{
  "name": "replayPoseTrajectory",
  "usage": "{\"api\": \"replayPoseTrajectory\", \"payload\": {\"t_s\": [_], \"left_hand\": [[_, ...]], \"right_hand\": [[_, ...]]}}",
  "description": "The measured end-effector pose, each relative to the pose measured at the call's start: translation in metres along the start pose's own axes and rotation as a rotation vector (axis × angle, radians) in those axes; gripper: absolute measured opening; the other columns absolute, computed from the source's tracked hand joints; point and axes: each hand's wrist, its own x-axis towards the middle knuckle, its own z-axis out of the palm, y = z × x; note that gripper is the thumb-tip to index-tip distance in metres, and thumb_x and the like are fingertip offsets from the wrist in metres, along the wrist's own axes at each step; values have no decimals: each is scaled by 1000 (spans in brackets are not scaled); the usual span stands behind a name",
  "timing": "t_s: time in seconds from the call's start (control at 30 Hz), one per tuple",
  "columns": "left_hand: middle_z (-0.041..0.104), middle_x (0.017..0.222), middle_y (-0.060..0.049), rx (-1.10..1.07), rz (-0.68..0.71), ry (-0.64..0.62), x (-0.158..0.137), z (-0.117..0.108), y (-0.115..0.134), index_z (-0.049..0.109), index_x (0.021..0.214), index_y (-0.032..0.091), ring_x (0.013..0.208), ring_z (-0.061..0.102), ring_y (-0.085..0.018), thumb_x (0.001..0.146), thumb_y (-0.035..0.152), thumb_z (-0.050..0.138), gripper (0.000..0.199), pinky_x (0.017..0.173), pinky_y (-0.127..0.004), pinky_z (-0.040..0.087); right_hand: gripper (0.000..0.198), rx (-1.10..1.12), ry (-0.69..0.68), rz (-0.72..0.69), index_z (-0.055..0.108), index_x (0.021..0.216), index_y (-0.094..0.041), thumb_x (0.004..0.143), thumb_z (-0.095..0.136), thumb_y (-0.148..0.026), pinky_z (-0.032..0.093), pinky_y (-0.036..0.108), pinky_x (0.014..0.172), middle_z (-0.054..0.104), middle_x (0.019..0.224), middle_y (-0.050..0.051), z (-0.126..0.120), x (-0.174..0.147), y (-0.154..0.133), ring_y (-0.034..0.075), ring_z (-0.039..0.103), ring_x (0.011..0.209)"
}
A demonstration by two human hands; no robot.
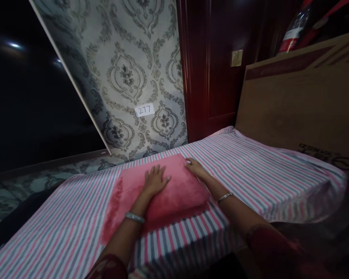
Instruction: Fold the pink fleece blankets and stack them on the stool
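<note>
A pink, plush-looking cloth [174, 193] lies as a flat rectangle on a striped sheet [64, 217]; I cannot tell whether it is a folded blanket or a cushion cover. Darker red, brushed-looking patches show along its left side and front. My left hand [155, 181] rests palm down on its middle, fingers spread. At the far right edge of the cloth, my right hand [195, 167] has its fingers curled at the border, gripping it. The cloth partly hides those fingertips. Each wrist wears a bracelet.
A large dark screen [40, 100] stands at the left. Patterned wallpaper with a paper label "277" [144, 110] and a dark red wooden panel [212, 77] are behind. A big cardboard box [296, 100] stands at the right, with a bottle [293, 35] behind its top edge.
</note>
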Motion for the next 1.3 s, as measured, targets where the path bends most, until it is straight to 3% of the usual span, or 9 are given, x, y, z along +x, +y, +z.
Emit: {"api": "replayPoseTrajectory", "payload": {"t_s": [0.17, 0.4, 0.6, 0.73, 0.83, 1.07, 1.2, 1.3], "left_hand": [[25, 162, -12, 99, 1, 96, -7, 34, 1, 31, 154, 22, 150, 21, -33, 98, 50, 36, 63, 118, -58, 18], [30, 161, -10, 123, 10, 153, -5, 36, -1, 34, 153, 24, 148, 26, -31, 97, 45, 40, 60, 118, -56, 23], [33, 160, -10, 101, 14, 189, -6, 40, -1, 36, 152, 24, 148, 28, -31, 96, 42, 42, 59, 117, -57, 24], [32, 160, -10, 81, 17, 188, -5, 43, -2, 37, 152, 23, 148, 27, -32, 96, 41, 41, 59, 117, -58, 23], [32, 160, -10, 73, 14, 190, -4, 45, -3, 38, 151, 22, 148, 26, -31, 96, 42, 42, 59, 118, -58, 22], [31, 160, -9, 57, 20, 201, -6, 46, -3, 39, 150, 22, 148, 26, -30, 96, 42, 42, 58, 118, -58, 21], [34, 159, -10, 49, 32, 227, -6, 48, -4, 40, 150, 23, 147, 28, -31, 95, 42, 44, 58, 117, -59, 23], [35, 159, -10, 41, 40, 239, -6, 49, -4, 40, 150, 23, 147, 28, -31, 95, 42, 44, 58, 117, -59, 23]], "right_hand": [[40, 155, 38, 15, 64, 125, -17, 86, 59, -26, 51, 24, 75, 72, 106, 7, 11, 24, 17, 16, 67, 87], [32, 318, 46, 2, 71, 111, -16, 84, 60, -28, 53, 26, 71, 75, 92, 5, 20, 51, 41, 18, 69, 79], [42, 307, 53, -33, 67, 123, -15, 83, 56, -25, 54, 28, 73, 76, 90, 6, 30, 78, 44, 19, 69, 79], [25, 233, 53, -74, 75, 97, -19, 78, 60, -23, 52, 29, 81, 76, 92, 5, 34, 92, 45, 21, 69, 88], [14, 179, 44, -97, 74, 80, -19, 77, 61, -24, 50, 27, 78, 76, 87, 4, 36, 98, 48, 20, 68, 85], [23, 56, 45, -157, 65, 66, -18, 81, 57, -34, 42, 24, 65, 66, 67, 1, 39, 106, 53, 16, 58, 68], [9, 10, 46, -219, 67, 78, -19, 77, 59, -23, 40, 23, 68, 67, 76, 0, 39, 105, 51, 16, 57, 75], [23, -4, 60, -249, 69, 99, -21, 79, 58, -19, 40, 24, 74, 68, 89, 1, 37, 105, 48, 16, 56, 82]]}}
